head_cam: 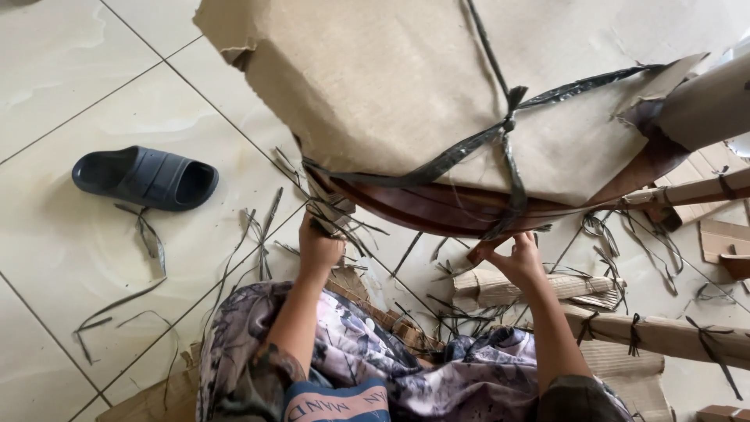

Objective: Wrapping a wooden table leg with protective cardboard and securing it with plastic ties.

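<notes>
Big cardboard-wrapped wooden piece (437, 101) held up over the tiled floor (70, 258), dark wood edge showing at the bottom. Unwrapping partly done: cardboard torn at corners, cut strap bits (148, 238) litter the floor, but black straps (504, 129) remain crossed and tied. Left hand (319, 248) fingers curled on strap ends at the edge; right hand (516, 254) fingers pinching the wood rim. Top of the piece cut off.
</notes>
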